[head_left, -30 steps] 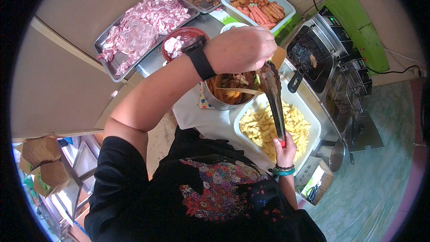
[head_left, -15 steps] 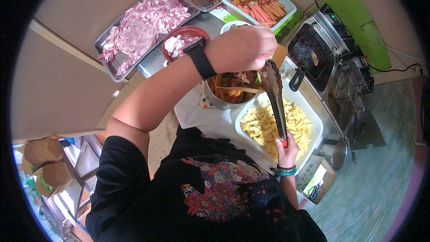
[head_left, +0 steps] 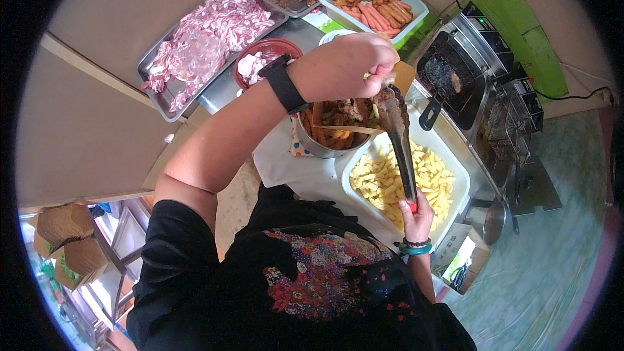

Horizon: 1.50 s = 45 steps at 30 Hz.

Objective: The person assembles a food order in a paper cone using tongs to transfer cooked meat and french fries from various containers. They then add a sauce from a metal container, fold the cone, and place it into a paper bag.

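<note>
At the near rim of the white tub (head_left: 462,181), the right hand (head_left: 419,216) grips the tongs (head_left: 404,162) by their red end, slanting over fries (head_left: 369,179); farther off, the left hand (head_left: 372,68) curls beside their tips, its hold unclear.

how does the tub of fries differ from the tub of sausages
The tub of fries is partly hidden by the tongs and right hand; the tub of sausages lies farther off, uncovered by them. The tub of fries holds pale yellow fries, while the tub of sausages holds pink sausages and brown pieces. Both are pale, rectangular and round-cornered.
</note>
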Each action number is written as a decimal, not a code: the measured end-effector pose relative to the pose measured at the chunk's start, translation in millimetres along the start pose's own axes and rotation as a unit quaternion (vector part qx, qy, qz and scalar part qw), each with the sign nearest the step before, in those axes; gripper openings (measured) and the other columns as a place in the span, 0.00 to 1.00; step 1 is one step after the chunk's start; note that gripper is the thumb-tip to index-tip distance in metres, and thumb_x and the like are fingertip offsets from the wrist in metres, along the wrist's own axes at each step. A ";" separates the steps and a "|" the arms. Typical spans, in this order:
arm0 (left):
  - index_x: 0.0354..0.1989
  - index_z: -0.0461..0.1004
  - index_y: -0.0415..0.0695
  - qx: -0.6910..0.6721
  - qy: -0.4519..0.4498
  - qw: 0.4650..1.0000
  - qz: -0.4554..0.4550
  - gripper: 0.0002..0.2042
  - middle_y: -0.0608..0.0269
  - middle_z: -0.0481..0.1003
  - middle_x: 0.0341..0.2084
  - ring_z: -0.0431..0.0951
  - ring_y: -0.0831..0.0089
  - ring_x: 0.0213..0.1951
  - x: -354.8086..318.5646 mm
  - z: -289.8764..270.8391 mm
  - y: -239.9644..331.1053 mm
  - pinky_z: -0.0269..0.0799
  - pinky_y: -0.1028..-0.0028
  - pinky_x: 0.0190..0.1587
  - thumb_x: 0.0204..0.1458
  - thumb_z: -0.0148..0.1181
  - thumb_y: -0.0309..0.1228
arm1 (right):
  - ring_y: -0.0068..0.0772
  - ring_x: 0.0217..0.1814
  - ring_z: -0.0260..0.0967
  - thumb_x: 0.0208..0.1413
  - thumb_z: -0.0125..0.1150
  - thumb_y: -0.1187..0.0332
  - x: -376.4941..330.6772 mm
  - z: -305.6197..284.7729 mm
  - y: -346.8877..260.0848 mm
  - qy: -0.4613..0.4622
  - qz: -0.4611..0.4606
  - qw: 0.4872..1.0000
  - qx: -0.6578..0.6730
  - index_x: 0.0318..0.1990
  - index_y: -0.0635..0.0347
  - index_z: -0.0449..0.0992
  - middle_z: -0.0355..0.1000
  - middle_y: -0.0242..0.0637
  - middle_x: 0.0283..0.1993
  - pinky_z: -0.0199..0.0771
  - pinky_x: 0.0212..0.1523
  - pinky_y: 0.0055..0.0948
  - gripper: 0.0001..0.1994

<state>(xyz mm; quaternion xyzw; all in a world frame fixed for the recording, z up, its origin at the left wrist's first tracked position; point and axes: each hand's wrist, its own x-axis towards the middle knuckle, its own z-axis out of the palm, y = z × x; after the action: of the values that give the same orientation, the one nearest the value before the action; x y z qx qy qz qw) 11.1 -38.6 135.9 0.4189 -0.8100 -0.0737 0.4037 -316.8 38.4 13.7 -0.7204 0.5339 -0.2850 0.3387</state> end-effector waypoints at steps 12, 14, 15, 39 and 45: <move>0.25 0.70 0.39 0.007 -0.007 1.000 -0.020 0.03 0.56 0.70 0.23 0.72 0.60 0.27 -1.7 2.2 1.1 0.67 0.68 0.30 0.40 0.54 0.23 | 0.20 0.28 0.64 0.45 0.61 0.71 -2.2 -1.9 1.2 -0.003 0.002 1.000 0.001 0.45 0.65 0.68 0.69 0.32 0.27 0.66 0.32 0.20 0.18; 0.25 0.70 0.39 0.011 -0.006 1.000 -0.016 0.04 0.56 0.70 0.23 0.72 0.60 0.28 -2.5 2.6 0.5 0.67 0.68 0.31 0.40 0.55 0.24 | 0.20 0.27 0.64 0.45 0.61 0.71 -2.3 -1.8 -0.5 0.000 -0.003 1.000 -0.003 0.45 0.65 0.68 0.69 0.32 0.26 0.66 0.32 0.20 0.18; 0.26 0.70 0.39 0.014 -0.006 1.000 -0.015 0.04 0.56 0.70 0.23 0.72 0.60 0.28 -2.9 2.4 0.5 0.67 0.68 0.31 0.40 0.55 0.24 | 0.20 0.27 0.64 0.45 0.61 0.71 -2.3 -1.8 0.0 0.000 -0.006 1.000 -0.006 0.45 0.65 0.68 0.69 0.32 0.26 0.66 0.32 0.20 0.18; 0.19 0.64 0.40 0.058 -0.003 0.998 0.013 0.03 0.56 0.65 0.19 0.67 0.58 0.26 -5.9 14.1 2.0 0.63 0.65 0.30 0.36 0.51 0.23 | 0.24 0.29 0.66 0.46 0.60 0.69 -1.6 -6.0 -2.6 0.002 -0.020 0.999 -0.029 0.45 0.65 0.68 0.70 0.36 0.28 0.67 0.34 0.22 0.18; 0.20 0.64 0.39 0.046 -0.004 0.999 0.002 0.03 0.55 0.66 0.20 0.67 0.57 0.27 -3.3 12.5 4.2 0.64 0.65 0.31 0.37 0.51 0.23 | 0.25 0.30 0.67 0.46 0.60 0.68 -1.3 -5.8 -1.2 0.003 -0.017 0.999 -0.028 0.46 0.65 0.68 0.71 0.37 0.28 0.67 0.34 0.23 0.18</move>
<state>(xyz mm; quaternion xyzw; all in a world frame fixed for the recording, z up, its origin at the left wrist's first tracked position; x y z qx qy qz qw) 0.6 -36.2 127.6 0.4348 -0.8150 -0.0372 0.3812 -320.9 38.8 18.1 -0.7379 0.5301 -0.2781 0.3118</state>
